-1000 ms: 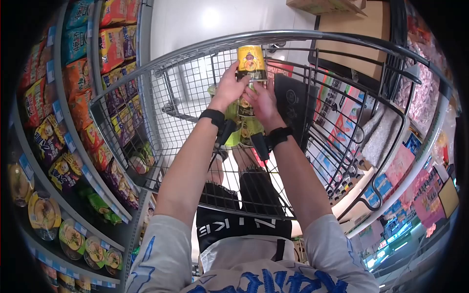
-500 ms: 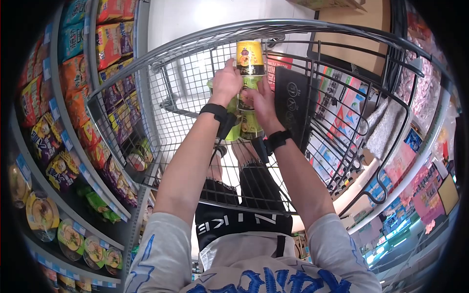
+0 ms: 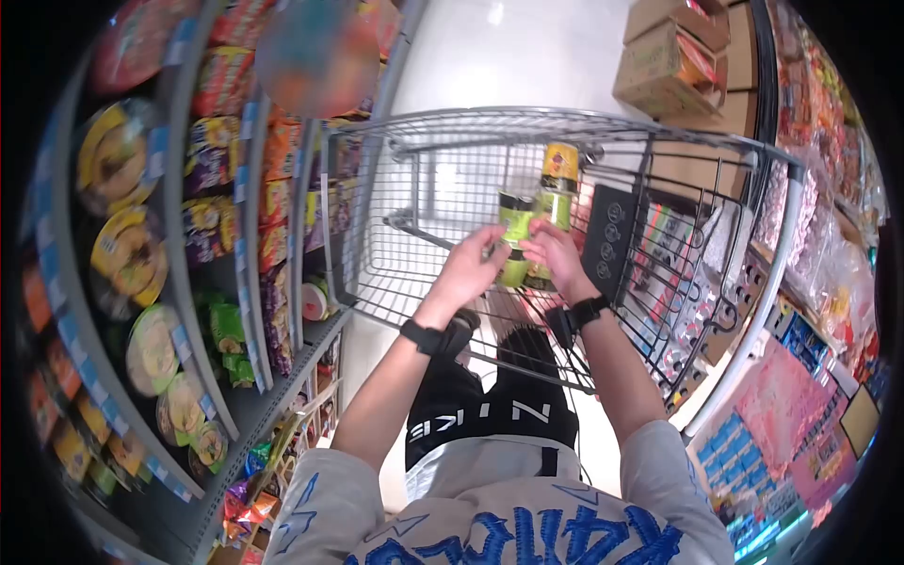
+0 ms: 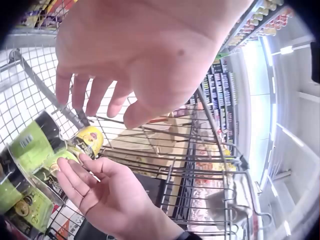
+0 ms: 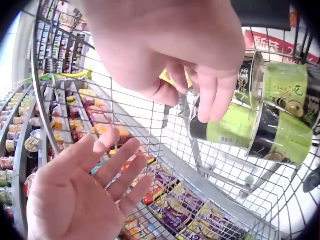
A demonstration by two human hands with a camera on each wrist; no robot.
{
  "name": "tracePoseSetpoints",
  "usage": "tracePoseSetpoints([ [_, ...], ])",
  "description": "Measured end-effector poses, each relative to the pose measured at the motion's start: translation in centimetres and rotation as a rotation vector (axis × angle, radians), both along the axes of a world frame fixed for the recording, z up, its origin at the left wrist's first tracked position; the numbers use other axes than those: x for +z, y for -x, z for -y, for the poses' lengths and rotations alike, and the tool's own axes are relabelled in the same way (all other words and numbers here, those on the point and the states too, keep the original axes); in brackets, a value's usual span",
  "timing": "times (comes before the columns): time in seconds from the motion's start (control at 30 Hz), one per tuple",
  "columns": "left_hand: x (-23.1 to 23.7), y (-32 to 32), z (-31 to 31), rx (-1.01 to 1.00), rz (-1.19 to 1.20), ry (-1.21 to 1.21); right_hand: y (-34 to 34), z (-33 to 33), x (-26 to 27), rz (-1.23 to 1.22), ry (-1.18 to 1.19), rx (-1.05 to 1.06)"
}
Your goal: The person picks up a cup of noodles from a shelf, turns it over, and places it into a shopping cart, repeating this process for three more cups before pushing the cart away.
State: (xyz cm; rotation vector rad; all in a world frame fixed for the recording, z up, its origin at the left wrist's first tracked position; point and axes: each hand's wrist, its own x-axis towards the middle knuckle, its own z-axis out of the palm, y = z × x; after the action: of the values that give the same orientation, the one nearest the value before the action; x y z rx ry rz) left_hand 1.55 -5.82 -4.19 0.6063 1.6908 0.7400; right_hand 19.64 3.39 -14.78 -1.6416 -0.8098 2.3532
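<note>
Inside the wire cart, a yellow tub (image 3: 560,166) tops green and black tubs (image 3: 515,222) standing together near the middle. My left hand (image 3: 468,271) hovers over the cart just left of the green tubs, fingers loosely bent, holding nothing. Beside it, my right hand (image 3: 557,256) is over the tubs; its fingers overlap them in the head view. In the left wrist view both palms face each other with nothing between, my right hand (image 4: 112,200) near the green tubs (image 4: 35,137). The right wrist view shows green tubs (image 5: 280,135) past my right hand's fingers.
Shelves of packaged noodles (image 3: 212,151) and bowls (image 3: 151,348) line the left. A dark panel (image 3: 607,231) stands inside the cart (image 3: 452,118) at the right. Cardboard boxes (image 3: 659,71) and bagged goods (image 3: 829,273) lie beyond on the right.
Both hands have let go of the stacked tubs and drawn back toward the body. The yellow tub stays with the green ones. The view has shifted, showing more of the left shelves.
</note>
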Motion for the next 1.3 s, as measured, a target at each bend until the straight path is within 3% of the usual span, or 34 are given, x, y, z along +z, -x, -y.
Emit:
tracePoseSetpoints([
  [0.23,7.8,4.1,12.4,0.177,-0.026,-0.129,4.8,7.3,10.9,-0.078,-0.106,0.164],
  [0.4,13.0,5.2,21.6,0.278,-0.003,-0.199,7.3,15.9,15.9,-0.154,-0.188,0.146],
  [0.5,13.3,4.9,28.0,0.326,-0.056,-0.24,8.6,22.3,18.5,-0.245,-0.152,0.145],
  [0.73,18.9,6.1,40.3,0.369,-0.046,-0.252,12.5,34.4,22.8,-0.376,-0.12,0.388],
  [0.83,21.3,7.7,43.9,0.483,-0.066,-0.335,15.1,36.9,25.7,-0.448,-0.174,0.536],
  [1.07,27.6,13.1,50.3,1.006,-0.258,-0.716,23.9,39.3,35.0,-0.575,-0.312,0.745],
  [1.3,34.4,18.5,53.8,1.289,-0.652,-0.923,34.4,40.6,44.9,-0.895,-0.504,0.895],
])
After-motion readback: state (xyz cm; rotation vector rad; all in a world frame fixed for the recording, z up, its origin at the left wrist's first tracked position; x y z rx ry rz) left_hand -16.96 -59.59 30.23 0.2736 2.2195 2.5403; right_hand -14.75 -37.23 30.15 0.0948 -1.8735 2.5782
